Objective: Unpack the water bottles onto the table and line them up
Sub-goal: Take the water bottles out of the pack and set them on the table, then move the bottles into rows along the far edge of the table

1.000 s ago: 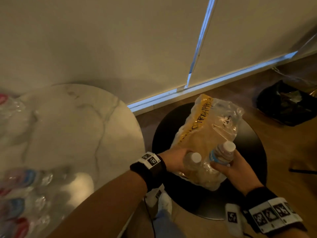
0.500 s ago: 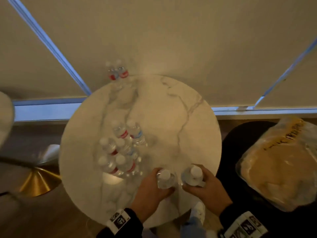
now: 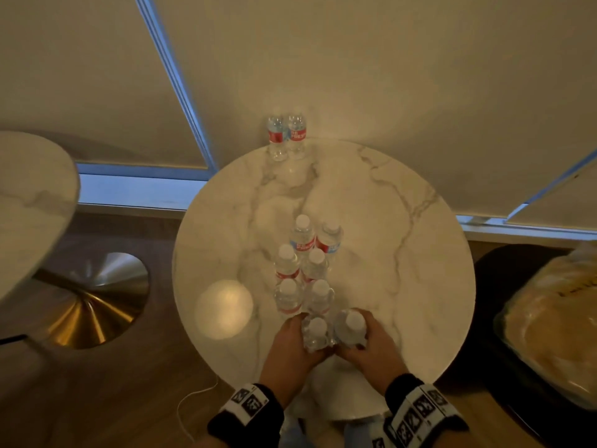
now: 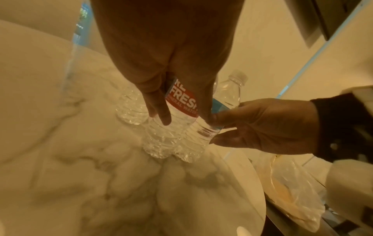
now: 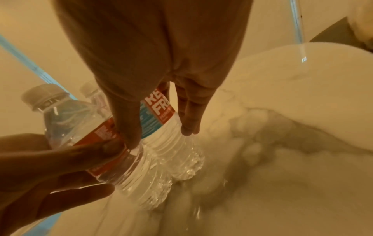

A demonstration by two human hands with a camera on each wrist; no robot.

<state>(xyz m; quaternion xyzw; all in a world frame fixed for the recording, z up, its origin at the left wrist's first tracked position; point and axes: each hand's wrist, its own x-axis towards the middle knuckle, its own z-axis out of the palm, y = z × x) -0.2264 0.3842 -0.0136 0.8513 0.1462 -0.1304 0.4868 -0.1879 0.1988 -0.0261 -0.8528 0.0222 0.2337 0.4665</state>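
At the near edge of the round marble table (image 3: 403, 286), the left hand (image 3: 290, 354) grips one bottle (image 3: 317, 331) and the right hand (image 3: 371, 350) grips another (image 3: 350, 326), fingers wrapped round their labelled bodies. Both bottles stand upright, touching side by side, bases on the marble. Just beyond them three more pairs (image 3: 303, 270) run away in a double row, and one pair (image 3: 286, 135) stands well apart at the far edge. Off to the right, a plastic pack (image 3: 549, 324) lies on a dark stool (image 3: 484, 286).
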